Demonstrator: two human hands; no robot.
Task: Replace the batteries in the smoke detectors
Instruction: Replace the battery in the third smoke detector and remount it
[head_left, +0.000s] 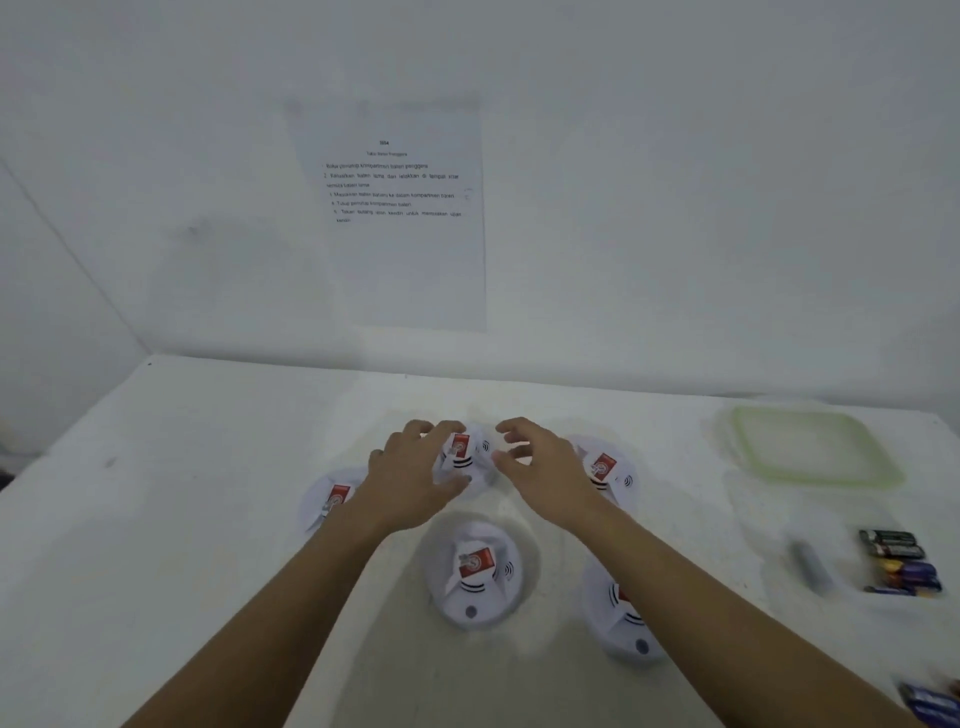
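On the table (208, 519), the nearest smoke detector (475, 566) lies untouched, with the batteries (901, 561) well to the right. Beyond, the left hand (415, 467) grips the far centre detector (462, 452). The right hand (545, 467) is just beside it, fingers loosely spread, holding nothing.

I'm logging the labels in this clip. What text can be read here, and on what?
Paper sheet on the wall: numbered lines, mostly blurred; line 1 seems to read "Buka penutup kompartmen bateri penggera".
Red labels on the smoke detectors: too blurred to read.
Batteries: print too small to read.
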